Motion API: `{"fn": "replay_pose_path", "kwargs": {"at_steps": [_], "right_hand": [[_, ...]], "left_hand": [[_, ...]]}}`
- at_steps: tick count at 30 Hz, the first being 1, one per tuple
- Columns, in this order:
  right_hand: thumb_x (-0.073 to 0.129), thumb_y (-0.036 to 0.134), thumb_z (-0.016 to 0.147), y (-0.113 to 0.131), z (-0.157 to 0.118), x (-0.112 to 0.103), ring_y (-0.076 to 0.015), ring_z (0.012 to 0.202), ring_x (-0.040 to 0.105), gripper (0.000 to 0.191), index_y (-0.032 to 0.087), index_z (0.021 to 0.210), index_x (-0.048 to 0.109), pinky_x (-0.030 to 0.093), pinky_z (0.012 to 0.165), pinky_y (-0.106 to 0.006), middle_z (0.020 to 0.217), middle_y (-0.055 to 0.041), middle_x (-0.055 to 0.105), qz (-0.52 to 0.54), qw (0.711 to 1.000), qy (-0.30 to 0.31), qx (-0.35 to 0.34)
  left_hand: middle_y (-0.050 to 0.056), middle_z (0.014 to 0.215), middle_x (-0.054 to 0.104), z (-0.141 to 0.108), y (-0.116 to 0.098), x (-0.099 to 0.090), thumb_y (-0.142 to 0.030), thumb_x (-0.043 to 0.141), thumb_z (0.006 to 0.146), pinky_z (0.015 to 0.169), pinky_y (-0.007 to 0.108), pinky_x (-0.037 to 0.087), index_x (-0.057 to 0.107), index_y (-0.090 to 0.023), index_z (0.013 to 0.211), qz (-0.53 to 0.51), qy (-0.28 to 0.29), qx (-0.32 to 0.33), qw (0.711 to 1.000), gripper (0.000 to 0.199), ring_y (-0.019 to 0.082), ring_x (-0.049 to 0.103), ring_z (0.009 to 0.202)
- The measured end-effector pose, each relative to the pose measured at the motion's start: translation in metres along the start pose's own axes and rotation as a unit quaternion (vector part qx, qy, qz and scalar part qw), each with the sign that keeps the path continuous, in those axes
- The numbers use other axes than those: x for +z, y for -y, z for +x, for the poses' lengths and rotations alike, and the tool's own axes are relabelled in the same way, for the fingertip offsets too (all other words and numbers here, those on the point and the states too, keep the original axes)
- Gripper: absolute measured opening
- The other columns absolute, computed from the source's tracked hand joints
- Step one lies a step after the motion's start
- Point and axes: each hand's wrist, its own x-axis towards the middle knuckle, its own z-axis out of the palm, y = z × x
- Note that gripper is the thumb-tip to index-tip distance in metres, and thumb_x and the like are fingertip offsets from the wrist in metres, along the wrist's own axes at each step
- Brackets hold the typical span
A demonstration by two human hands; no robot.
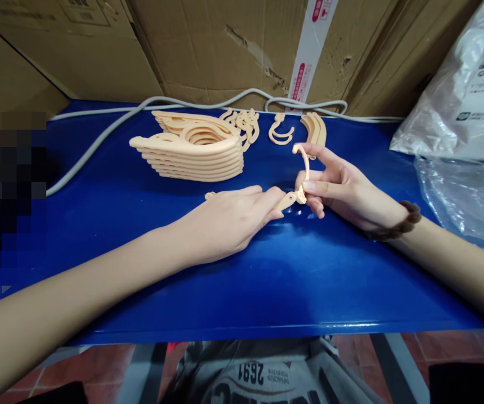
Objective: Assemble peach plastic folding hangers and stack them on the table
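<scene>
Over the middle of the blue table, my left hand (235, 221) is closed round a beige plastic hanger arm (287, 201); its rounded end with a small hole sticks out past the fingers, and the rest is mostly hidden under the hand. My right hand (342, 185) pinches a beige hook (304, 163), held upright with its curved tip at the top. The hook's knobbly base touches or nearly touches the end of the hanger arm. A stack of beige hanger parts (195, 151) lies behind my left hand.
Loose hooks (245, 124) lie behind the stack, more hooks (281, 132) to the right, then curved beige pieces (315, 129). A grey cable (98, 143) runs along the back before cardboard boxes (225, 50). A plastic bag (460, 95) stands right. A printed grey bag (267, 373) shows below the table's edge.
</scene>
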Motion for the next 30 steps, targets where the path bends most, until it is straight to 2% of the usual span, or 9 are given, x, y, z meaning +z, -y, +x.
{"fn": "replay_pose_path", "kwargs": {"at_steps": [10,18,26,30], "right_hand": [[0.085,0.028,0.079,0.001,-0.002,0.007,-0.0093,0.056,0.062,0.069,0.024,0.131,0.041,0.052,0.051,-0.022,0.08,0.0058,0.068,-0.013,0.999,-0.028,-0.012],[0.086,0.036,0.078,0.002,-0.004,0.012,-0.0084,0.053,0.058,0.07,0.025,0.131,0.042,0.041,0.039,-0.02,0.079,0.0063,0.064,-0.046,0.998,-0.049,-0.011],[0.084,0.039,0.079,0.004,-0.007,0.017,-0.01,0.057,0.06,0.069,0.028,0.132,0.042,0.045,0.041,-0.022,0.081,0.0057,0.061,-0.115,0.989,-0.078,-0.041],[0.082,0.036,0.081,0.003,-0.009,0.019,-0.0101,0.054,0.057,0.062,0.029,0.129,0.044,0.045,0.041,-0.024,0.08,0.0058,0.06,-0.14,0.984,-0.083,-0.066]], "left_hand": [[0.004,0.079,0.058,0.0,0.0,0.002,-0.024,0.025,0.11,0.063,0.027,0.042,0.058,-0.013,0.108,0.108,-0.043,0.033,0.993,0.035,0.019,0.059,0.073],[0.004,0.077,0.058,0.003,-0.002,0.001,-0.019,0.033,0.107,0.065,0.026,0.045,0.06,-0.014,0.108,0.154,0.005,0.019,0.988,0.028,0.019,0.061,0.073],[0.004,0.074,0.06,0.002,-0.002,0.004,-0.017,0.041,0.104,0.058,0.028,0.041,0.062,-0.012,0.105,0.198,-0.002,0.034,0.98,0.022,0.02,0.059,0.063],[0.006,0.076,0.065,0.001,-0.004,0.004,-0.023,0.036,0.107,0.055,0.03,0.038,0.062,-0.012,0.106,0.203,0.015,0.016,0.979,0.027,0.022,0.064,0.065]]}}
